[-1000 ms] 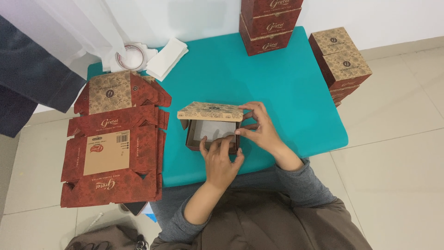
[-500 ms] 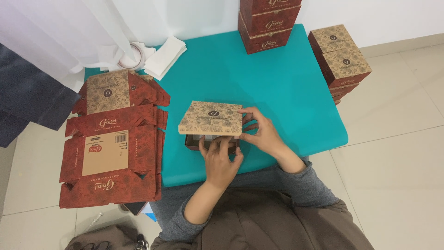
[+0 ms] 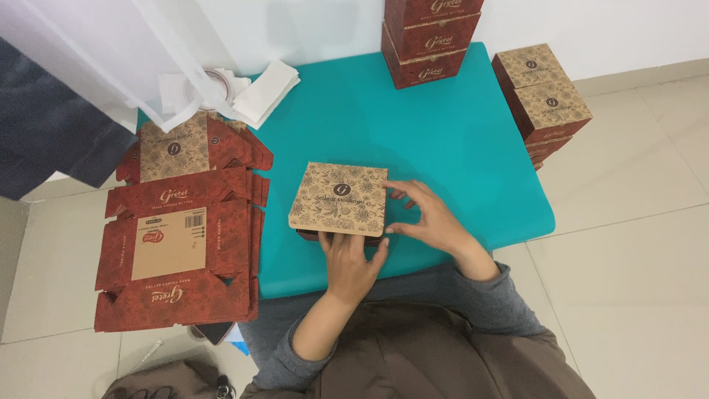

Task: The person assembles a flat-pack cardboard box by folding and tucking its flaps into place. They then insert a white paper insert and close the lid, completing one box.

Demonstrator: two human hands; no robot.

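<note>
A square cardboard box with a tan patterned lid and dark red sides lies on the teal table, its lid down flat. My left hand grips the box's near edge, fingers curled up against the lid's front. My right hand presses its fingertips on the box's right side and near right corner.
A stack of flat unfolded red cartons lies at the table's left. Finished boxes are stacked at the back and on the floor to the right. A tape roll and white papers sit at the back left.
The lid, standing open a second ago with the inside showing, has come down flat over the box. Both hands stayed at its near and right edges.
</note>
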